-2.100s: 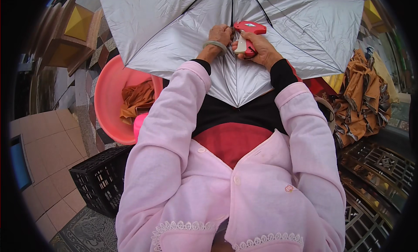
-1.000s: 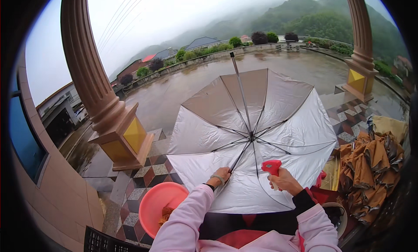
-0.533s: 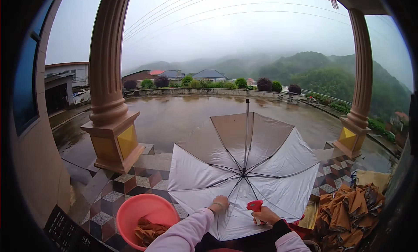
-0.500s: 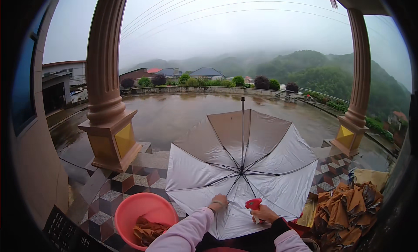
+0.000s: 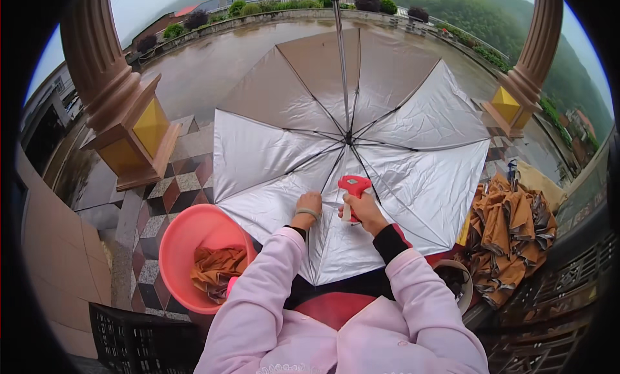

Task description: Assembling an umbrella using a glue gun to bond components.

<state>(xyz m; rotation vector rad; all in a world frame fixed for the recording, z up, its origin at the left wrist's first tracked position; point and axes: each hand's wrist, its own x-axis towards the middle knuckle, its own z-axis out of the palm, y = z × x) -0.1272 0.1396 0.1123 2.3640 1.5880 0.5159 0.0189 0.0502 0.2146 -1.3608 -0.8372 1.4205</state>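
An open umbrella [image 5: 413,174] lies spread before me with its silvery underside facing up. Its metal shaft [image 5: 342,64] rises from the hub, and dark ribs fan out across the cloth. My left hand [image 5: 309,206] is closed on the umbrella near a rib, left of centre on the near side; its fingertips are partly hidden. In my right hand [image 5: 367,212] is a red pistol-shaped tool [image 5: 354,184] with a white trigger. The tool is held over the near panels, between my left hand and the right-hand ribs.
A pink basin [image 5: 173,258] with brown cloth [image 5: 218,270] inside stands at left. To the right, folded brown cloth pieces [image 5: 510,232] are heaped beside a small round container [image 5: 455,280]. A black crate [image 5: 139,338] sits lower left. Two columns [image 5: 106,64] flank the wet yard.
My view has tipped downward, showing more of my sleeves and lap. Both hands and the umbrella now appear higher in the picture. The right hand still holds the red tool.
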